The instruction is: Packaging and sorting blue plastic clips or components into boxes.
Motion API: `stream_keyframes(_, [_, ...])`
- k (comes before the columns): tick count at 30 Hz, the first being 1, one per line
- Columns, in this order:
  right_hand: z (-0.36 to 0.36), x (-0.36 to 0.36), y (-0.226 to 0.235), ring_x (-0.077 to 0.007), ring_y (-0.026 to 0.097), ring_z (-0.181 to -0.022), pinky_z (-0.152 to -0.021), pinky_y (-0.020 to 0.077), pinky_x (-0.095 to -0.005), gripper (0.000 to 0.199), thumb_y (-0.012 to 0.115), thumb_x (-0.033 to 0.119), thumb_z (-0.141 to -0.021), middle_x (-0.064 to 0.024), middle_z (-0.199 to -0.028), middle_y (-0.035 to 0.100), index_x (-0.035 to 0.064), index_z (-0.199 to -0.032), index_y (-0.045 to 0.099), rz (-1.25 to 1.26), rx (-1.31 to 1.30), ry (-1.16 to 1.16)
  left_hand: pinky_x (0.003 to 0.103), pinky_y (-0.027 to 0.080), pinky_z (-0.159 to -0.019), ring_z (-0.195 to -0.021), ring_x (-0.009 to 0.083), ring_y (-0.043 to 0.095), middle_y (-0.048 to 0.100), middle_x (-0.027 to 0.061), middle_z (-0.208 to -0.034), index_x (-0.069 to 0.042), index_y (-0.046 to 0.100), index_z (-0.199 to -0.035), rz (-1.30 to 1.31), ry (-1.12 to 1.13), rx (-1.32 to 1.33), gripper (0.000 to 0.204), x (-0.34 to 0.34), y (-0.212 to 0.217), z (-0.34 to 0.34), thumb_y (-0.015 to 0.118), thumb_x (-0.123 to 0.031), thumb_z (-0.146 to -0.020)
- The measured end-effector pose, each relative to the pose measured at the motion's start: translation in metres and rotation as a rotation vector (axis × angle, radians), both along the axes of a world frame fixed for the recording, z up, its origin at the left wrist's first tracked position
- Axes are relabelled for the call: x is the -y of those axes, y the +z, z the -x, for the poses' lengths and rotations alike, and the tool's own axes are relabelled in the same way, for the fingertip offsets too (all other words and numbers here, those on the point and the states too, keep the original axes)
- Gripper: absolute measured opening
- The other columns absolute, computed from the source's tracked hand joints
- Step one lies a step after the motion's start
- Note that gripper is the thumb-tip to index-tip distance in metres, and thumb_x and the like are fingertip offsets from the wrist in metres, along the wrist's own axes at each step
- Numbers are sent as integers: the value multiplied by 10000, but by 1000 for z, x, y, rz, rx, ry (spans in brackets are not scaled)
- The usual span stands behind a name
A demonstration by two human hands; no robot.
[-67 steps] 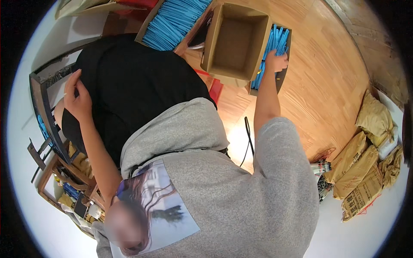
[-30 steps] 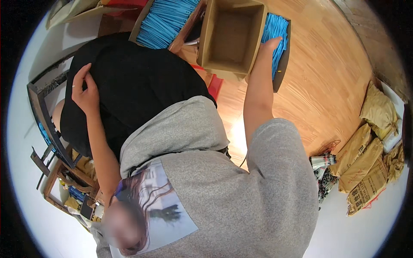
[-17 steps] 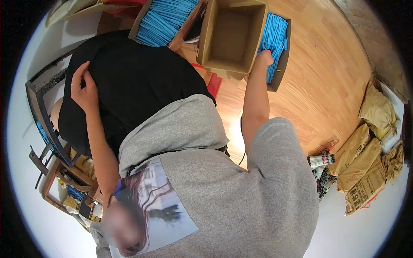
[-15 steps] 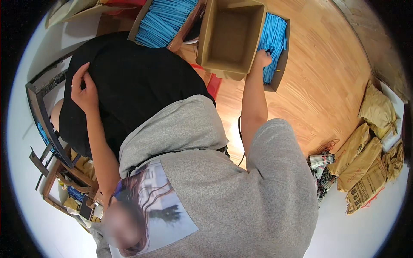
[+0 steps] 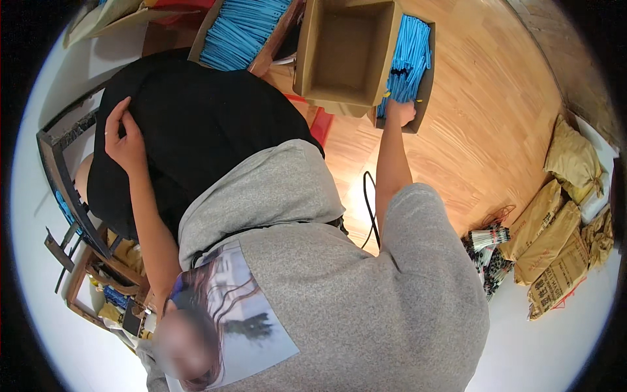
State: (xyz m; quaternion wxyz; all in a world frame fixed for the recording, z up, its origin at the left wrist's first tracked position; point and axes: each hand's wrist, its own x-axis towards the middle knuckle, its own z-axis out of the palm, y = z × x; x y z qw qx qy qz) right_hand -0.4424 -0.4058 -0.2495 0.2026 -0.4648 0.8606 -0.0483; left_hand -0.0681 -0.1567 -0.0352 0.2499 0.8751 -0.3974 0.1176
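Observation:
My left hand (image 5: 127, 140) rests on the black cloth (image 5: 196, 111) over my lap, its fingers slightly bent and apart, holding nothing. At the near end of a narrow cardboard box (image 5: 427, 98), my right hand (image 5: 402, 114) has its fingers curled down among thin blue sticks (image 5: 410, 49); what lies inside the fingers is hidden. Small yellow bits show on both sides of that hand. Beside this box, on its left, stands a larger open brown cardboard box (image 5: 346, 104) with a bare inside.
Another box of blue sticks (image 5: 241, 32) is at the upper left. A dark frame (image 5: 62, 150) stands left of my leg. On the right lie brown paper packages (image 5: 548, 242) and bundles of pale sticks (image 5: 488, 236). A black cable (image 5: 369, 202) loops on the wooden floor (image 5: 470, 130).
My right hand has moved nearer to me along the narrow box, to its near end. A dark gap now shows among the blue sticks. My left hand stays put.

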Motion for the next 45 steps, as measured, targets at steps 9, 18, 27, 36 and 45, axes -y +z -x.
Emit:
stream_keyframes(9, [1, -10, -17, -318, 484, -968, -805, 422, -388, 603, 690, 254, -582, -167, -1031, 506, 78, -1119, 481, -176, 39, 312, 203, 427, -674, -795, 113, 569, 620, 40, -893, -65, 632, -903, -28, -4, 15, 166, 0, 2, 1, 512, -14, -800])
stream_keyframes(18, [-8, 1, -26, -314, 433, -970, -767, 453, -380, 710, 687, 279, -640, -183, -1041, 394, 71, -1221, 335, -273, -163, 437, 219, 429, -740, -832, 116, 566, 612, 38, -951, -62, 618, -956, -45, 31, -42, 174, -4, 1, 0, 491, -59, -837])
stream_keyframes(27, [-9, 6, -34, -368, 470, -944, -714, 481, -393, 454, 498, 214, -793, -231, -1042, 424, 61, -1187, 334, -268, -123, 411, 222, 429, -743, -832, 122, 567, 614, 47, -930, -51, 620, -936, -21, 0, -7, 173, -5, -2, -2, 491, -30, -822])
stream_keyframes(36, [-14, 6, -25, -335, 517, -964, -737, 475, -396, 430, 367, 282, -840, -223, -1047, 504, 35, -1189, 327, -328, -84, 381, 222, 432, -723, -815, 127, 574, 621, 48, -892, -46, 625, -901, 47, 21, -16, 167, -7, -4, -2, 499, -7, -798])
stream_keyframes(45, [-1, 2, -65, -325, 556, -874, -709, 486, -376, 670, 636, 344, -676, -203, -978, 539, 22, -1178, 330, -394, -130, 376, 215, 424, -717, -816, 119, 565, 618, 45, -886, -41, 622, -899, 96, 24, -94, 155, -4, -6, -1, 502, -13, -804])
